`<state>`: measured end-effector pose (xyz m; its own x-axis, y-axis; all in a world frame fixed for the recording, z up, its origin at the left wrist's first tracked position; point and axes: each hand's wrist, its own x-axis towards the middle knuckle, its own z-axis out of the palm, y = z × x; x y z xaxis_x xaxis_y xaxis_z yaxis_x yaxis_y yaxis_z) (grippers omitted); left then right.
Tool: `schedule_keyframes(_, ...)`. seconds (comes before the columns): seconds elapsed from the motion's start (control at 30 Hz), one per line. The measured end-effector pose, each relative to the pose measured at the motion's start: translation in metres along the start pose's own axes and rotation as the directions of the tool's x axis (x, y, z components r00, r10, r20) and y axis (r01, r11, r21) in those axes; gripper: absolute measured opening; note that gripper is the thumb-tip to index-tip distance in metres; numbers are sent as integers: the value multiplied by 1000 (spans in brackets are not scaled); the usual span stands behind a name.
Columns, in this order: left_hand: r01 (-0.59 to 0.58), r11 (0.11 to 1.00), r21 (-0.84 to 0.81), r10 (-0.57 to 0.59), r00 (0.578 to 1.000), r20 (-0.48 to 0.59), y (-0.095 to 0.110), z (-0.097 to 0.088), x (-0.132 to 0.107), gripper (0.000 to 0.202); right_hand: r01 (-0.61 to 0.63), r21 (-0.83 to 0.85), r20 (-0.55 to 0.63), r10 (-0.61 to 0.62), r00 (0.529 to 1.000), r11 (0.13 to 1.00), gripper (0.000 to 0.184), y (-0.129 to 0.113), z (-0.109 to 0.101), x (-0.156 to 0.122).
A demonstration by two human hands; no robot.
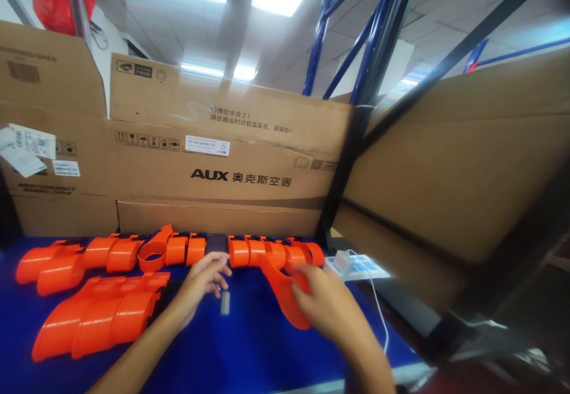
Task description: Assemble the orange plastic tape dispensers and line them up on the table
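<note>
My right hand [323, 299] grips an orange plastic piece [282, 293] with a curved, scoop-like body, tilted above the blue table. My left hand [207, 276] hovers near the table's middle, its fingers loosely bent and apart with nothing between them. Just below its fingertips lies a small grey rectangular piece [225, 303]. Behind both hands runs a row of orange ring-shaped parts [240, 251] with dark backs. A dark flat rectangle [217, 243] sits in the gap in that row. One orange ring with a raised tab [154, 254] stands turned differently from its neighbours.
More orange curved parts [95, 317] lie nested at the front left of the blue table [196, 358]. Cardboard panels [231, 204] wall the back and right. A power strip [356, 265] with a white cable is at the right edge, near a black metal post [345, 186].
</note>
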<state>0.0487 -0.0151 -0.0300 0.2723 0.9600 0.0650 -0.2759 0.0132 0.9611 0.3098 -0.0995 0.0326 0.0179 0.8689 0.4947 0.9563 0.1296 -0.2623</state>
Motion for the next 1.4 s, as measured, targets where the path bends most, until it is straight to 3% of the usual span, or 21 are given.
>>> schedule_keyframes(0.13, 12, 998, -68, -14, 1000, -22, 0, 4, -2, 53, 112, 106, 127, -125, 984, 988, 23, -75, 9, 24)
schedule_keyframes(0.23, 7, 983, -184, -25, 995, -99, 0, -1, 1, 45, 207, 300, 185, -269, 945, 931, 26, -104, 23, 38)
schedule_keyframes(0.37, -68, 942, -330, -24, 963, -267, 5, -15, 9, 38, 259, 586, 174, -432, 885, 768, 33, -101, 44, 55)
schedule_keyframes(0.47, -62, 909, -412, -64, 957, -284, 9, -21, 9, 39, 214, 513, 305, -410, 859, 831, 26, -85, 60, 61)
schedule_keyframes(0.57, -12, 902, -432, -100, 967, -234, 10, -21, 6, 43, 288, 405, 529, -479, 700, 868, 25, -73, 75, 58)
schedule_keyframes(0.63, 14, 905, -425, -110, 973, -203, 10, -21, 5, 44, 330, 356, 582, -484, 653, 874, 35, -69, 82, 55)
schedule_keyframes(0.67, 20, 909, -417, -112, 974, -198, 10, -21, 4, 44, 346, 335, 585, -481, 653, 876, 38, -68, 85, 54)
schedule_keyframes(0.73, 28, 916, -401, -116, 974, -197, 10, -20, 4, 43, 375, 308, 572, -486, 661, 874, 38, -68, 90, 52)
schedule_keyframes(0.83, 42, 920, -390, -127, 973, -195, 10, -19, 4, 43, 407, 292, 539, -500, 678, 866, 23, -70, 96, 52)
schedule_keyframes(0.93, 44, 923, -381, -124, 975, -187, 11, -18, 2, 42, 394, 322, 453, -506, 734, 861, 15, -70, 99, 52)
schedule_keyframes(1.03, 94, 926, -367, -154, 979, -137, 12, -15, 0, 42, 358, 462, 273, -515, 813, 811, 15, -65, 99, 54)
schedule_keyframes(1.1, 136, 929, -345, -185, 976, -114, 13, -14, 0, 42, 285, 587, 114, -426, 898, 758, 20, -60, 99, 57)
schedule_keyframes(1.2, 197, 935, -295, -231, 969, -83, 13, -14, 3, 43, 108, 783, -21, -148, 989, 612, 35, -54, 102, 61)
schedule_keyframes(1.3, 239, 935, -261, -260, 964, -51, 14, -13, 7, 43, -29, 906, 24, 18, 1000, 421, 43, -53, 109, 63)
schedule_keyframes(1.4, 225, 943, -246, -244, 969, -48, 16, -8, 5, 43, -87, 940, 77, 43, 996, 330, 46, -55, 112, 63)
